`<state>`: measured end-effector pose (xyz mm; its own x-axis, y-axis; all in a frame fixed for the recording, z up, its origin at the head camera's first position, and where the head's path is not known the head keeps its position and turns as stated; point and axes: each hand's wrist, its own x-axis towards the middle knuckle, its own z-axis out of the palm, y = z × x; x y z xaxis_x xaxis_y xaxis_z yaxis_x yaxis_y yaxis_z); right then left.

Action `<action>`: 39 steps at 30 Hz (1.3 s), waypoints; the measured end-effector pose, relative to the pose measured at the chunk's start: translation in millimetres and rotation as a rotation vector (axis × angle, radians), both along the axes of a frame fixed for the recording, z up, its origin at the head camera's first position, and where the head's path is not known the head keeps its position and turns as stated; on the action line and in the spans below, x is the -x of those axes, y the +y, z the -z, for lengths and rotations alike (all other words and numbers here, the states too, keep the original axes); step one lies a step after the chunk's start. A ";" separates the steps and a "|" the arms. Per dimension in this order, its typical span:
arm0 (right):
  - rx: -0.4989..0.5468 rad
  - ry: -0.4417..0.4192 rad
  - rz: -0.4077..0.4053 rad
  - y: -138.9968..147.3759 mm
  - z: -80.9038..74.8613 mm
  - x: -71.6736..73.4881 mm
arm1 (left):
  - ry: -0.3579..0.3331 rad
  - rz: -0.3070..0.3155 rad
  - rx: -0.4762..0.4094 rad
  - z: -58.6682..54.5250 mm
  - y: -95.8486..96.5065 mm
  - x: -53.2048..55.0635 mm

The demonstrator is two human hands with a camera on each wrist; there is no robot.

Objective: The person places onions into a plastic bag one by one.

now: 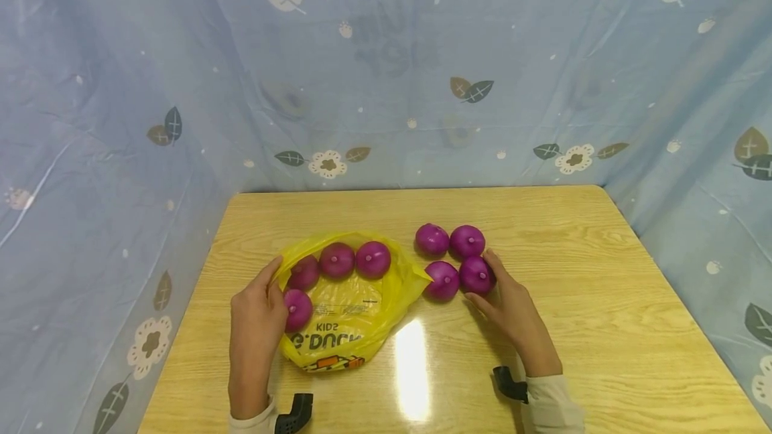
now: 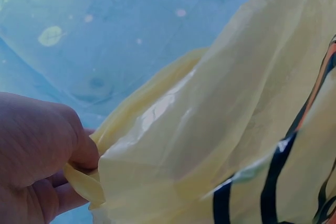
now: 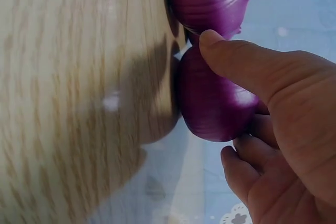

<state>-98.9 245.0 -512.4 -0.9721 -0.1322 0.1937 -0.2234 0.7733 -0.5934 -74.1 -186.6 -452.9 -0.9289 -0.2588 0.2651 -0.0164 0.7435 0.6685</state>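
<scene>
On the desk [image 1: 579, 273], left fingers [image 1: 269, 272] pinch a bag [image 1: 401, 280], seemingly to spread its mouth; right fingers [image 1: 500, 271] grip an onion [image 1: 475, 275].

My sleeves [image 1: 551, 404] are cream, the onions [image 1: 467, 241] purple, the bag [image 1: 395, 303] yellow printed black and orange, the table [image 1: 573, 253] tan-grained, the cloth [image 1: 410, 52] leaf-patterned blue.

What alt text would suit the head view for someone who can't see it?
A person's left hand holds the rim of an open yellow plastic bag with four purple onions visible inside, while the right hand grips one of four more onions beside it. Behind the wooden table hangs blue leaf-print cloth.
</scene>
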 end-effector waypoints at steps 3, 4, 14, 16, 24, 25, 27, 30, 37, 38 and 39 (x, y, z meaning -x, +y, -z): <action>-0.001 0.001 0.010 -1.0 0.4 0.3 | 0.002 0.002 0.002 0.1 0.2 0.0; -0.003 0.003 0.014 -1.4 0.5 0.6 | 0.002 0.003 0.003 0.1 0.2 0.1; 0.018 -0.007 0.050 -2.9 -1.2 2.1 | 0.021 0.009 0.006 -0.3 0.8 -1.0; 0.021 -0.012 0.054 -2.2 -3.0 1.0 | 0.026 0.010 0.008 -0.7 1.0 -1.5; 0.005 0.057 0.047 0.1 -20.7 -2.6 | 0.029 0.009 0.010 -1.4 0.9 -2.6; 0.006 0.071 0.040 -0.1 -24.2 -2.6 | 0.028 0.009 0.012 -1.5 0.9 -2.8; 0.010 0.100 0.029 -0.8 -31.5 -2.1 | 0.029 0.010 0.013 -2.0 1.0 -3.0; 0.014 0.135 0.011 -2.6 -43.1 -0.7 | 0.032 0.010 0.010 -2.4 1.0 -3.2; 0.010 0.175 -0.012 -12.3 -68.3 5.2 | 0.017 0.013 -0.011 -4.0 0.9 -2.9; 0.010 0.177 -0.018 -14.4 -72.0 6.1 | 0.016 0.013 -0.011 -4.2 0.9 -2.9; 0.013 0.178 -0.025 -16.6 -75.8 7.0 | 0.016 0.013 -0.011 -4.5 1.0 -2.9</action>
